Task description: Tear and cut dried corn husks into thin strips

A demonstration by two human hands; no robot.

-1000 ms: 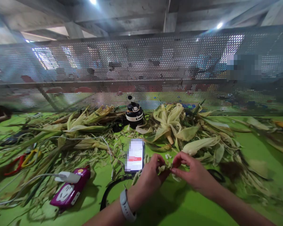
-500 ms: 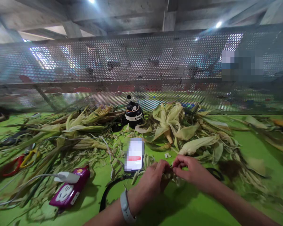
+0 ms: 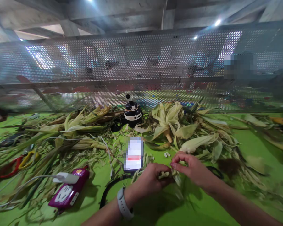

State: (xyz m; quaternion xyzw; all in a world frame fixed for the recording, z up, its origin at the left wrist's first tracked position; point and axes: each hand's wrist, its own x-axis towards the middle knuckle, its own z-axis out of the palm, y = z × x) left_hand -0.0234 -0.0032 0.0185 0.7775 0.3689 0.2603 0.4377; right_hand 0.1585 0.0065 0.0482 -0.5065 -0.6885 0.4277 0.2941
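Observation:
My left hand (image 3: 152, 179), with a pale watch on its wrist, curls closed round a small bunch of corn husk (image 3: 165, 174). My right hand (image 3: 190, 168) meets it with thumb and fingertips pinched on the edge of the same husk. Pale strips hang below the fingertips; the inner part of the bunch is hidden by my fingers. Just beyond lie a few small white bits (image 3: 167, 154) and a husk bundle (image 3: 199, 142). A phone (image 3: 134, 153) with a lit, blurred screen lies left of my hands.
A purple power strip (image 3: 69, 190) with a white plug and cable sits at left. Scissors with red and yellow handles (image 3: 28, 159) lie among husk scraps. A dark bottle (image 3: 133, 115) stands before the perforated metal screen (image 3: 141, 72). A black loop (image 3: 108, 188) lies near my left forearm.
My fingertips have shifted slightly apart and the husk strips hang lower and show more beneath my right hand. The view has tilted a little.

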